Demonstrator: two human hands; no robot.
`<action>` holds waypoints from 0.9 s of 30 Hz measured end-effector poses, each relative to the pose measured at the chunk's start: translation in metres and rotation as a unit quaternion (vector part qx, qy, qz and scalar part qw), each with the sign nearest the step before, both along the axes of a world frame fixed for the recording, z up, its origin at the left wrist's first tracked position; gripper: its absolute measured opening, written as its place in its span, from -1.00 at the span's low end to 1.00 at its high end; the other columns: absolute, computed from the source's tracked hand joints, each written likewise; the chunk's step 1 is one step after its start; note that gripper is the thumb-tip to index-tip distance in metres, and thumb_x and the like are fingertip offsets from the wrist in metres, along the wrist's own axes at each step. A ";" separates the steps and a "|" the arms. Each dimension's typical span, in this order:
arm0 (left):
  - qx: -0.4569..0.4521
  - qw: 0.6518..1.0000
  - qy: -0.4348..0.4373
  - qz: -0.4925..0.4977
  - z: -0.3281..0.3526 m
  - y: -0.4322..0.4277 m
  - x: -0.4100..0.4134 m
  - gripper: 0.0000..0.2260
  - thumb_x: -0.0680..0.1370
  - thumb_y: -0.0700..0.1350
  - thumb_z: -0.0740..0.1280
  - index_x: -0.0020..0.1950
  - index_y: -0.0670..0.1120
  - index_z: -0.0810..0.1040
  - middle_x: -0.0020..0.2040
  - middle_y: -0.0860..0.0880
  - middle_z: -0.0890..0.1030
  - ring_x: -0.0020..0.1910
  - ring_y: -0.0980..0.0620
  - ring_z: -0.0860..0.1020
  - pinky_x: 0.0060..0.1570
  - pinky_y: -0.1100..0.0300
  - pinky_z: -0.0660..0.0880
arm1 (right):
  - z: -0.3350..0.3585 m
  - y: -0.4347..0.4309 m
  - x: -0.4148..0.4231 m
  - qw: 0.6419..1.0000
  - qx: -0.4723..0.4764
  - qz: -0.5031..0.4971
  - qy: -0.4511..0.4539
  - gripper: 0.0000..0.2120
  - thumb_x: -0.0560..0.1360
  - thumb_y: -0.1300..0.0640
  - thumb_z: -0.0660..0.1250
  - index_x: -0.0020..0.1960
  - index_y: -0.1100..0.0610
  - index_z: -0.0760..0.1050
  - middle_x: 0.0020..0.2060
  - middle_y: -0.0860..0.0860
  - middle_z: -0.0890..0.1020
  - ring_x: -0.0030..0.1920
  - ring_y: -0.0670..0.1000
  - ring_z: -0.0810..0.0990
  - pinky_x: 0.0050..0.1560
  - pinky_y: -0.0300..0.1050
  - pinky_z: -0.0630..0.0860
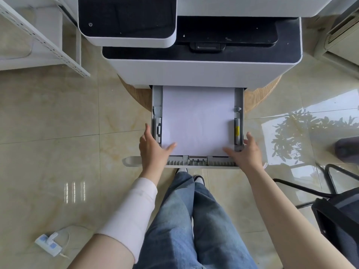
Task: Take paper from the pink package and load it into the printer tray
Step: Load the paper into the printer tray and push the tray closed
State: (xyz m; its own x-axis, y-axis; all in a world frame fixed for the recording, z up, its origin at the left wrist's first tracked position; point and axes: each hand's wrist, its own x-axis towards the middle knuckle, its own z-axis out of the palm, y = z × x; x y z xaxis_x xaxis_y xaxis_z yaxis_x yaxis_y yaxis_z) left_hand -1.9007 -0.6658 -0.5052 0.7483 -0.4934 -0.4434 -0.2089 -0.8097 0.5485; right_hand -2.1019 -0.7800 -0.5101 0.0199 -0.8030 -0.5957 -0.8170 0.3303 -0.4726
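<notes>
The white printer (194, 74) stands on a round wooden table with its grey paper tray (156, 101) pulled out toward me. A flat stack of white paper (198, 117) lies in the tray between the side guides. My left hand (153, 150) rests at the tray's front left corner, thumb on the paper, fingers along the outer wall. My right hand (246, 152) sits at the front right corner, thumb on the paper's edge, fingers over the tray wall. No pink package is in view.
A white metal shelf (44, 43) stands at the left. A black office chair (334, 214) is at the right. A white power strip (48, 243) lies on the tiled floor at the lower left. My legs are below the tray.
</notes>
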 end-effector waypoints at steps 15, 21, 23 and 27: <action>-0.098 0.989 -0.114 0.009 -0.011 -0.003 0.014 -0.78 0.45 -0.22 0.40 0.09 -0.16 0.61 -0.06 -0.14 0.64 -0.24 0.04 0.50 -0.11 0.35 0.35 | 0.007 -0.014 0.016 0.985 -0.163 -0.054 -0.036 -0.77 0.47 0.21 0.33 0.12 0.17 0.59 0.00 0.14 0.69 0.02 0.08 0.61 0.03 -0.29 0.40; -0.122 0.986 -0.114 0.027 -0.014 -0.005 0.010 -0.87 0.42 -0.25 0.39 -0.06 -0.16 0.65 -0.16 -0.16 0.66 -0.19 -0.10 0.58 -0.12 0.23 0.42 | -0.001 -0.009 0.020 0.982 -0.166 -0.087 -0.035 -0.74 0.50 0.17 0.28 0.17 0.13 0.58 0.05 0.13 0.68 0.07 0.06 0.59 -0.09 -0.52 0.26; -0.133 0.986 -0.101 0.024 -0.015 -0.002 0.011 -0.84 0.43 -0.24 0.39 0.00 -0.16 0.64 -0.11 -0.15 0.66 -0.15 -0.09 0.60 -0.03 0.19 0.48 | 0.001 -0.010 0.015 0.983 -0.163 -0.068 -0.044 -0.75 0.50 0.16 0.29 0.16 0.12 0.58 0.05 0.12 0.68 0.08 0.04 0.60 0.00 -0.45 0.31; -0.138 0.985 -0.104 0.024 -0.015 -0.002 0.011 -0.85 0.43 -0.24 0.39 -0.01 -0.17 0.64 -0.11 -0.16 0.66 -0.15 -0.10 0.59 -0.06 0.21 0.46 | 0.004 -0.012 0.013 0.985 -0.160 -0.052 -0.044 -0.77 0.47 0.19 0.30 0.09 0.13 0.61 0.02 0.13 0.69 0.05 0.07 0.61 -0.05 -0.31 0.41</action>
